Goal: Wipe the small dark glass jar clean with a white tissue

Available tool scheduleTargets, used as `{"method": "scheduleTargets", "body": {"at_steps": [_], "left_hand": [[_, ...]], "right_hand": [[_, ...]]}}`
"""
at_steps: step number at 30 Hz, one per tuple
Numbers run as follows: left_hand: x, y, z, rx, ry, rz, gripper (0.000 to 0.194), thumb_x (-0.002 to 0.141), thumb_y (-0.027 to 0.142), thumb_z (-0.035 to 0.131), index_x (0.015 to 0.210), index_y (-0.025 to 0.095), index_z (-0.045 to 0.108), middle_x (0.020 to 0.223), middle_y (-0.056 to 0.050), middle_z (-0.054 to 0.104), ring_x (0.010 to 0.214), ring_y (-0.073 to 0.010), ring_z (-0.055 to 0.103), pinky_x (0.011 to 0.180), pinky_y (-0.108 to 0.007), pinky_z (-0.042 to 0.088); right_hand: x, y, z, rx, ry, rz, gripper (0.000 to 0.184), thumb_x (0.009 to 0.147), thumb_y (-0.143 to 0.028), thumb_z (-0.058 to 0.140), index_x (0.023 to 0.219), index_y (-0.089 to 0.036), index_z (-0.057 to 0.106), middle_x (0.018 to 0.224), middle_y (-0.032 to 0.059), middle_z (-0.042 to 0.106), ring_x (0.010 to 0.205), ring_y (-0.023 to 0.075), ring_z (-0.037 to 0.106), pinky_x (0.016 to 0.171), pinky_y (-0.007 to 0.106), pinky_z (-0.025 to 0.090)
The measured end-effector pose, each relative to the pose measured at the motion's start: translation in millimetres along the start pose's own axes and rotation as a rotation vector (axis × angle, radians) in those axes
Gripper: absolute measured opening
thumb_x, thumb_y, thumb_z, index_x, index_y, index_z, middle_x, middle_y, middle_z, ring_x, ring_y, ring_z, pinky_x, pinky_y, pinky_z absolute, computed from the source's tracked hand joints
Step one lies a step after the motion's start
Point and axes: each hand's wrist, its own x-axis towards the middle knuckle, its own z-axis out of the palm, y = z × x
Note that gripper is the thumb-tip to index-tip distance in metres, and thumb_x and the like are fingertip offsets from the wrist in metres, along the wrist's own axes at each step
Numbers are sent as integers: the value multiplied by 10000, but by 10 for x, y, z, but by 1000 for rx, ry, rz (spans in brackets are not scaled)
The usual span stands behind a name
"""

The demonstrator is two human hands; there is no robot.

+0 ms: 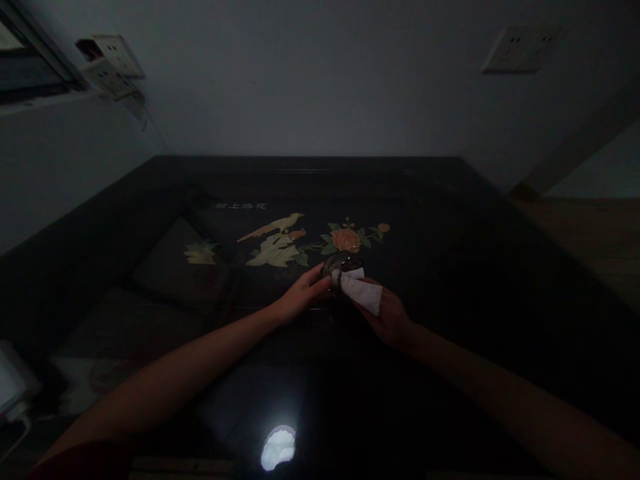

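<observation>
Head view: left hand (300, 295) is gripping a dark glossy round object (342, 261); beside it, right hand (393, 320), holding white tissue (364, 295), is apparently wiping, needing steadiness.

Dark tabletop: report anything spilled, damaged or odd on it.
One oddity: a bright white patch toward the near edge of the dark tabletop. It looks more like a lamp's reflection than a spill. No damage stands out, though dim light could hide it.

Between the left hand (303, 293) and right hand (393, 320), over the table (430, 207), is a rounded object (341, 262), a tissue (364, 293) at its right. Beyond lies a bird-and-flower picture (275, 252). Behind, the wall (310, 87) bears left sockets (119, 55) and right sockets (521, 50).
</observation>
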Motion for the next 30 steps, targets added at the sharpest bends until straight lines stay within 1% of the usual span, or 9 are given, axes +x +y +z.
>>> {"method": "scheduleTargets", "body": {"at_steps": [4,6,9,12,15,18,22,25,30], "left_hand": [[49,-8,22,-176,-5,-36,508,809,540,587,1193,207,571,1255,-120,583,1165,-302,523,930,-443,453],[71,-4,37,-210,-24,-43,518,834,558,537,1219,211,550,1276,-127,566,1171,-310,514,906,-459,468],[78,0,51,-221,-42,-47,512,868,554,478,1249,215,524,1289,-129,549,1159,-300,519,873,-437,488],[50,14,67,-194,-41,-42,527,836,511,564,1282,242,484,1347,-119,496,1175,-304,499,839,-408,506],[13,37,85,-151,-28,-37,560,799,413,656,1301,262,459,1397,-107,444,1207,-300,467,837,-367,503],[-1,39,87,-136,-3,-27,529,802,399,661,1278,251,485,1374,-102,465,1199,-284,470,834,-331,495],[13,-5,57,-116,4,-7,505,796,411,667,1248,246,513,1318,-91,513,1145,-269,508,812,-321,498],[26,-34,39,-88,-3,3,490,800,409,663,1238,238,522,1261,-86,556,1107,-249,536,839,-322,488],[29,-29,42,-17,3,39,539,794,390,675,1273,227,489,1246,-87,571,1129,-256,534,917,-350,446]], "right_hand": [[25,37,-31,-36,-9,-30,435,928,-166,403,1360,-208,431,1159,114,662,1127,233,599,929,420,531],[38,46,-42,-54,-38,-44,438,920,-143,409,1355,-185,437,1172,127,652,1147,235,582,946,429,519],[49,45,-41,-98,-106,-25,430,915,-102,406,1338,-160,456,1216,133,629,1198,223,538,990,424,487],[41,43,-24,-178,-150,5,403,921,-99,390,1304,-166,497,1244,123,615,1241,223,498,1003,440,470],[25,46,-7,-251,-151,14,343,925,-185,441,1251,-154,542,1246,132,610,1232,254,504,970,472,488],[27,38,-2,-317,-149,13,310,913,-288,501,1163,-132,595,1217,148,623,1197,287,530,938,489,504],[52,-4,4,-319,-160,9,296,922,-316,477,1088,-119,624,1144,158,649,1120,293,579,915,478,519],[56,-58,31,-250,-177,22,362,937,-334,433,1183,-104,569,1118,168,650,1101,283,588,902,450,531],[42,-137,83,-163,-227,75,533,941,-409,394,1351,-68,401,1282,209,556,1242,302,489,977,471,480]]}}
